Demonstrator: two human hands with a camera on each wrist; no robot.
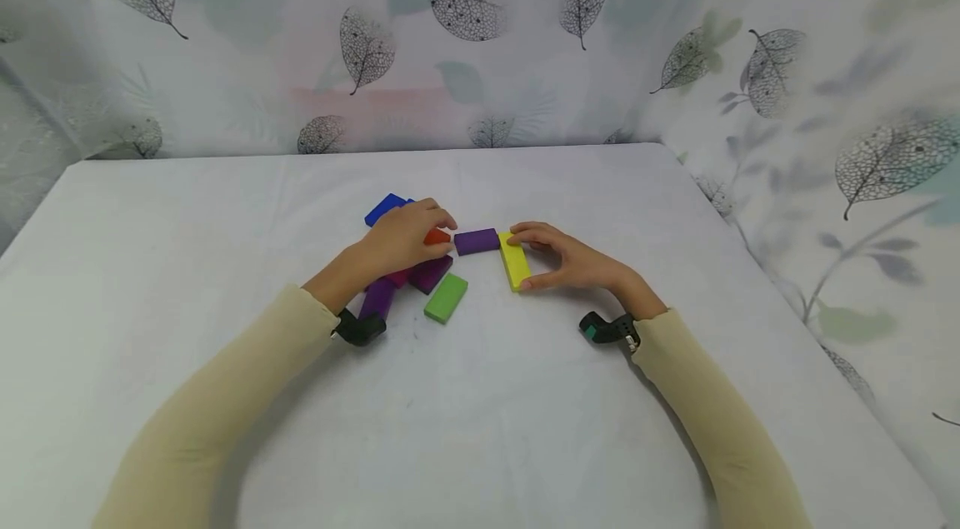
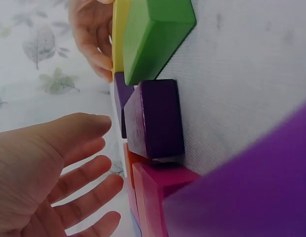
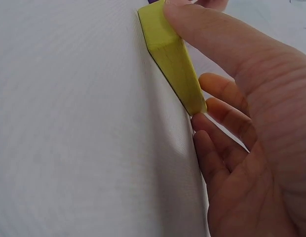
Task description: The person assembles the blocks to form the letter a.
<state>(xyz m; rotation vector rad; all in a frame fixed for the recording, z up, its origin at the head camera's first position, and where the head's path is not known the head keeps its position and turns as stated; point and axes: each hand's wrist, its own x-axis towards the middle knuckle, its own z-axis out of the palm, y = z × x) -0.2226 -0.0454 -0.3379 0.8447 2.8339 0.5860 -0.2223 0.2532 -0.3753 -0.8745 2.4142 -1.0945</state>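
My right hand [image 1: 570,261] holds a yellow block [image 1: 516,264] lying on the table, thumb at its near end and fingers toward its far end. A purple block [image 1: 476,242] lies crosswise against the yellow one's far left side. Over a cluster of blocks hovers my left hand [image 1: 401,239], fingers loosely bent and nothing in its grasp. Near it are an orange-red block [image 1: 437,237], a dark purple block [image 2: 163,118], a pink block [image 2: 150,192] and a blue block [image 1: 384,209]. The left hand partly hides this cluster in the head view.
A green block [image 1: 446,299] lies between the hands, nearer me. Another purple block [image 1: 377,298] sits by the left wrist camera [image 1: 362,329]. White cloth covers the table [image 1: 465,412]; a leaf-patterned curtain [image 1: 247,54] hangs behind and to the right.
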